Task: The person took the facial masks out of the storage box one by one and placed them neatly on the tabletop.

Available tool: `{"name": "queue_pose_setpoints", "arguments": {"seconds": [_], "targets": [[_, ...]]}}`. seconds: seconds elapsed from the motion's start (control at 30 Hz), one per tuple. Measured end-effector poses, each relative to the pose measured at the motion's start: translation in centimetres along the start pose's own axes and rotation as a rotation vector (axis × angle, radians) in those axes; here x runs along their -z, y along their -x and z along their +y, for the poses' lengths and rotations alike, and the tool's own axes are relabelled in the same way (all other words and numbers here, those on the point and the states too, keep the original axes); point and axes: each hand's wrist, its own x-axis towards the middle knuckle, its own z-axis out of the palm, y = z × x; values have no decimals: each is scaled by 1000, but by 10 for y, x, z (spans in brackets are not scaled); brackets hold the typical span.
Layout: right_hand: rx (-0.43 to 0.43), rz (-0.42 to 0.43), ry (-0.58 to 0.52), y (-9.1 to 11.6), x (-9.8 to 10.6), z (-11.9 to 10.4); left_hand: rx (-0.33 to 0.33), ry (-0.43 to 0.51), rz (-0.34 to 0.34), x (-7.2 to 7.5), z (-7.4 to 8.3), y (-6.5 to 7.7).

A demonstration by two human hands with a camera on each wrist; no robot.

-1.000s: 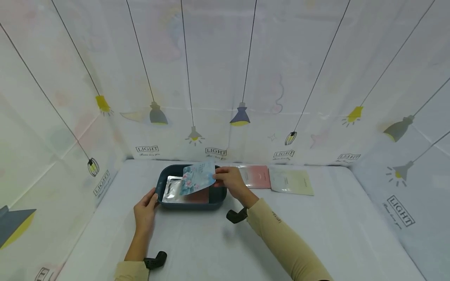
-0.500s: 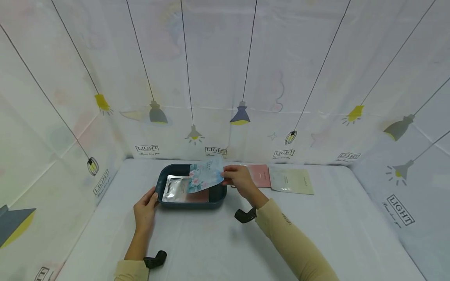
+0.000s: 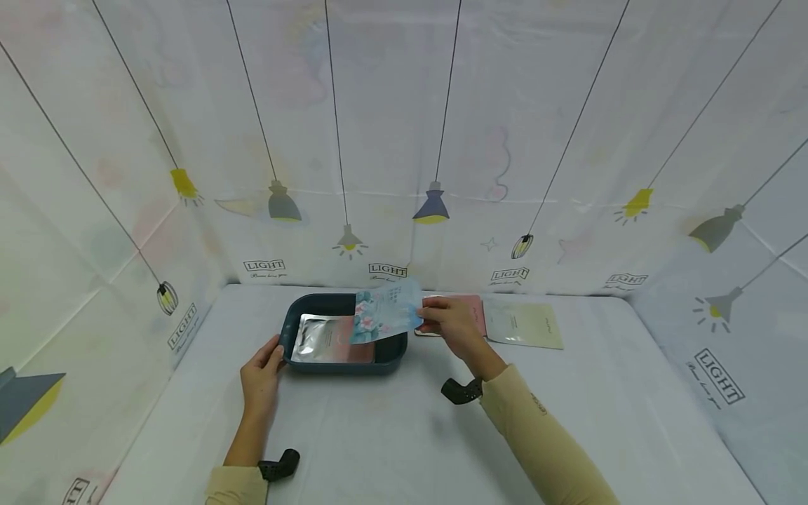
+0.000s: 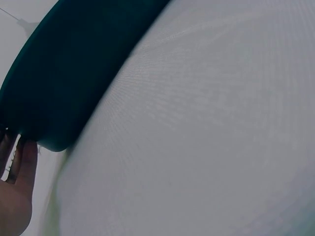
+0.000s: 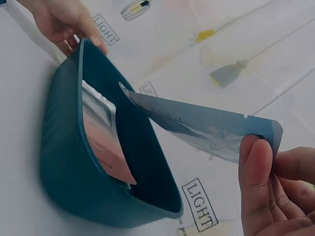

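Observation:
My right hand (image 3: 451, 326) pinches the right edge of a light blue floral sheet mask packet (image 3: 385, 312) between thumb and fingers. The packet is tilted above the right part of a dark teal plastic basin (image 3: 347, 369). In the right wrist view, the packet (image 5: 206, 125) appears nearly edge-on, its far end over the basin's opening. Inside the basin lies a silver and pink packet (image 3: 331, 339); whether others lie beneath it cannot be seen. My left hand (image 3: 260, 379) holds the basin's left end, with fingers on either side of the wall in the right wrist view.
Right of the basin, a pink packet (image 3: 472, 313) lies flat, partly covered by my right hand. Beside it is a pale green and yellow packet (image 3: 525, 325). White cloth covers the table (image 3: 379, 442), and a lamp-printed curtain (image 3: 391, 140) stands behind.
My right hand has moved right with the blue packet, from over the basin's middle to its right end, uncovering more of the silver and pink packet. The left hand and basin stay put.

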Motion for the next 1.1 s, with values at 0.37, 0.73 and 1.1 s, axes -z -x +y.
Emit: {"name": "queue_pose_setpoints", "arguments": {"seconds": [0.37,0.73,1.1], "targets": [[89,-22,-12,11,38,5,4,-23,8,0,1,1],[9,5,-125,28,74,13,16,-28,-7,-1,1,-1],[-42,51,-198,42,108,26,17,-18,1,0,2,-1]]}}
